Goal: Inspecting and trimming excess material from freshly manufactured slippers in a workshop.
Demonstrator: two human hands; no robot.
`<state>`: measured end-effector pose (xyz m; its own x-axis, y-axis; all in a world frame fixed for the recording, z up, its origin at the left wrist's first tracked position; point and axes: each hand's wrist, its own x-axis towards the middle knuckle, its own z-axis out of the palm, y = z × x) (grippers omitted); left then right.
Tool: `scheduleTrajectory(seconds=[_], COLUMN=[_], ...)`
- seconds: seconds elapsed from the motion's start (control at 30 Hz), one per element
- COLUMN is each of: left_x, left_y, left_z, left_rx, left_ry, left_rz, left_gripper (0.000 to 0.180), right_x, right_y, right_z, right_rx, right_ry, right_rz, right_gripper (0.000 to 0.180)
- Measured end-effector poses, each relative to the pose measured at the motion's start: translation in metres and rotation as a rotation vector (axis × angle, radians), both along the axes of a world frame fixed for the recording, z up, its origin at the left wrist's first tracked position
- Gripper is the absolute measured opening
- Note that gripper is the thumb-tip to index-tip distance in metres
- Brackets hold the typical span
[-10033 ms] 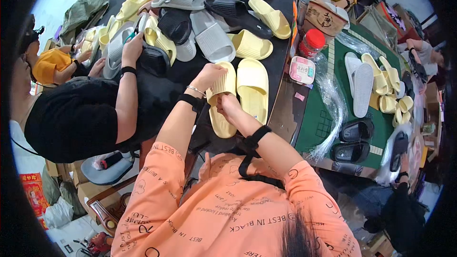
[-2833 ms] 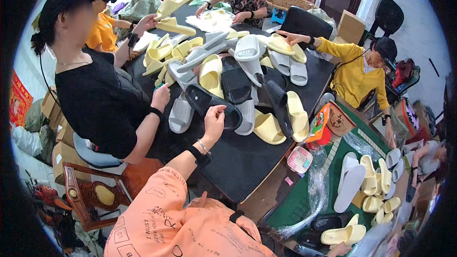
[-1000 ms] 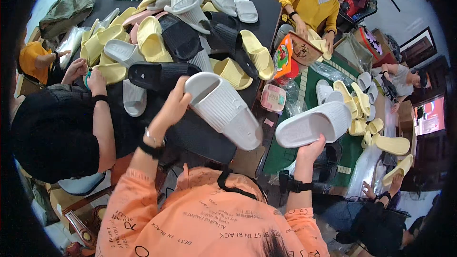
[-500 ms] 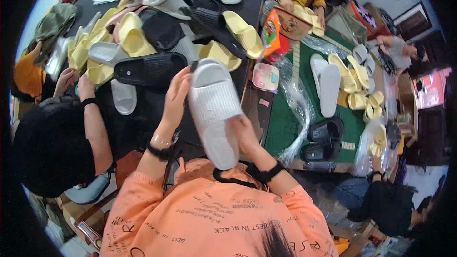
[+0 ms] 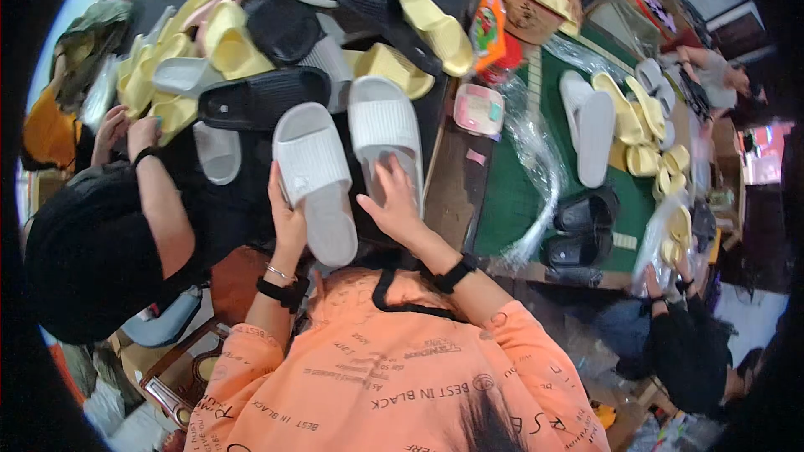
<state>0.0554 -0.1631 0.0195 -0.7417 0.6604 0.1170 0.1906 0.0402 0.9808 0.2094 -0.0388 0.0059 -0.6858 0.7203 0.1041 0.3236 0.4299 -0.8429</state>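
Two light grey slide slippers are side by side in front of me, toes pointing away. My left hand (image 5: 286, 211) grips the left slipper (image 5: 314, 167) by its outer edge, the fingers partly hidden beneath it. On the right slipper (image 5: 383, 113), just beyond the dark table's near edge, my right hand (image 5: 394, 201) lies with spread fingers over the footbed below the strap, thumb apart. A black slipper (image 5: 264, 99) lies behind the left one, and a yellow slipper (image 5: 394, 69) is behind the right one.
Piled slippers cover the far part of the black table (image 5: 251, 201). At the left, a person in black (image 5: 100, 243) handles yellow slippers. A green-topped table (image 5: 502, 226) on the right bears slippers and plastic bags, with a pink box (image 5: 479, 109) near its edge. Other people work beyond.
The grey slippers, held together in both hands before, are now apart side by side. My left hand has moved down to the left slipper's edge; my right hand now rests spread on the right one.
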Motion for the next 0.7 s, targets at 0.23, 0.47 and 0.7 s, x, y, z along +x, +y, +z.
scheduleTrajectory(seconds=[0.23,0.47,0.7], left_x=[-0.002,0.000,0.005], left_y=[0.050,0.067,0.041], left_z=[-0.011,-0.027,-0.024], left_rx=[-0.080,-0.135,-0.275], left_ry=[0.101,0.107,0.044], left_rz=[-0.008,-0.005,0.124], left_gripper=[0.066,0.059,0.062], right_x=[0.090,0.251,0.181], right_y=[0.044,0.070,0.028], right_z=[0.023,-0.043,-0.066], right_rx=[0.058,0.113,0.266], right_ry=[-0.041,-0.576,-0.502], right_rz=[-0.060,-0.189,0.050], right_gripper=[0.032,0.019,0.027])
